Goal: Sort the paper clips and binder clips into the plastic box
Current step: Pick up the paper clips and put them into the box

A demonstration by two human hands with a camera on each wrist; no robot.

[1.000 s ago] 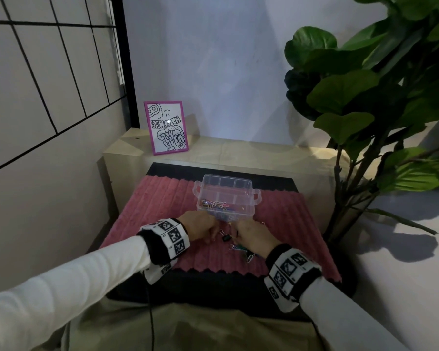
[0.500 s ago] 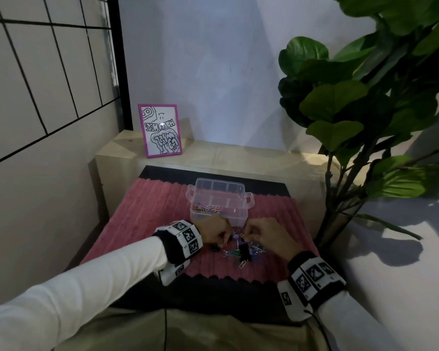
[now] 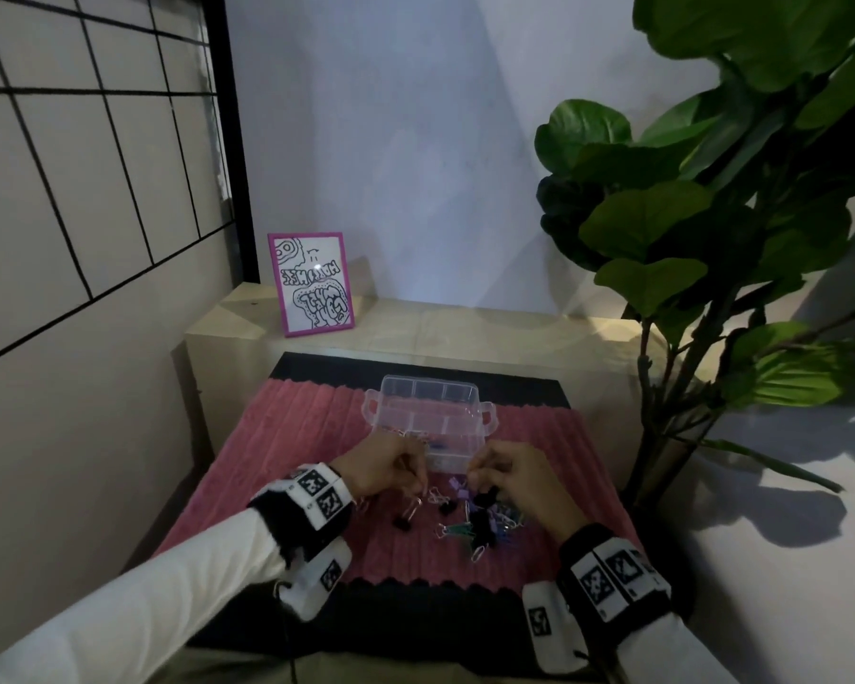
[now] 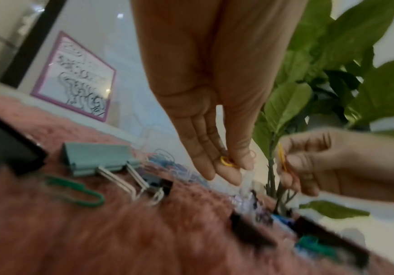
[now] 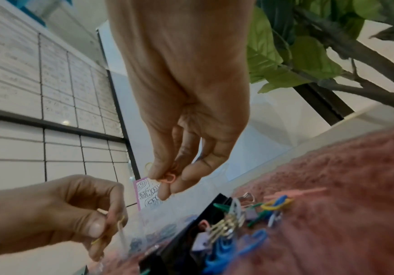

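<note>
A clear plastic box with compartments stands on the pink ribbed mat; coloured paper clips lie in its near-left cell. A pile of paper clips and binder clips lies on the mat just in front of it. My left hand hovers above the mat at the box's near-left corner and pinches a yellow paper clip. My right hand hovers over the pile and pinches an orange paper clip. A teal binder clip and a green paper clip lie near the left hand.
A pink-framed drawing leans on the wooden ledge behind the mat. A large leafy plant stands at the right, its stems close to the mat's right edge. A gridded wall closes the left side.
Both hands have lifted off the clip pile and risen slightly toward the box, each with a paper clip pinched. The head view has tilted and shifted.
</note>
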